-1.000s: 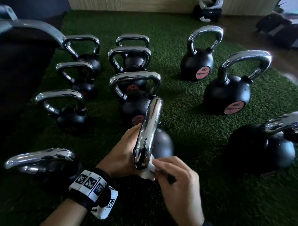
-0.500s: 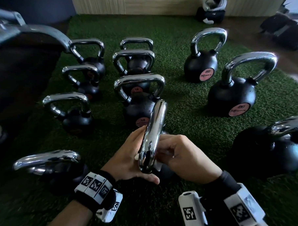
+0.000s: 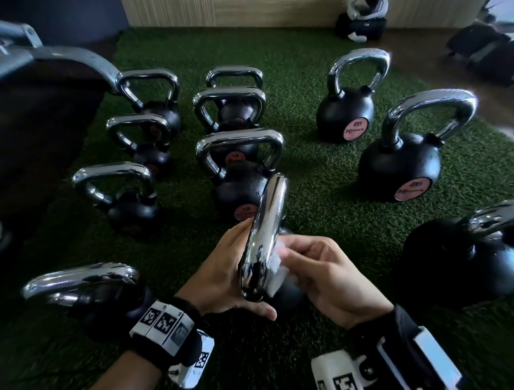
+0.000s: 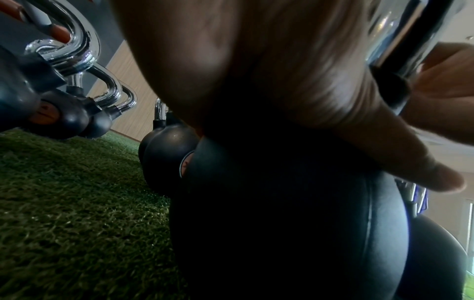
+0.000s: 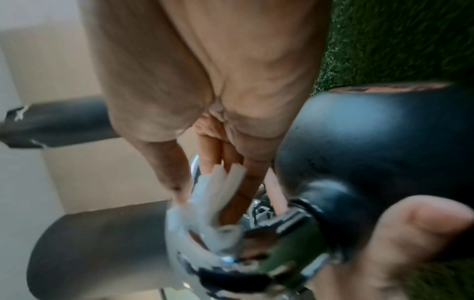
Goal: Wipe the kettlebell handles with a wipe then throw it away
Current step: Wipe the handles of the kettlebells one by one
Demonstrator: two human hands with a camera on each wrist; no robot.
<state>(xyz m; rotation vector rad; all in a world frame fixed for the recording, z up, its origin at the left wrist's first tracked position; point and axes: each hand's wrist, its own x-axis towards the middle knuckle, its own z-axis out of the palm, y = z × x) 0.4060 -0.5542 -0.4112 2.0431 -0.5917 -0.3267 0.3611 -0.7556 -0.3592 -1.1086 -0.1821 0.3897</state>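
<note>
A: Pos. of handle to be stated.

B: Chrome handle is seen edge-on at centre of head view, above the black bell, which is set on turf. Handle is flanked by both hands.

A: L hand?

B: Laid flat against handle's left side, fingers straight, thumb extended below the near end. Nothing is gripped.

A: R hand?

B: Fingers are curled round a white wipe, which is pressed to handle's right side. In wrist view the wipe is seen bunched between thumb and fingers, touching chrome.

A: Surroundings?

B: Approx. ten other kettlebells are stood on the turf: a 12 just behind, two 20s far right, one near left. A bag is seen by the wall.
</note>
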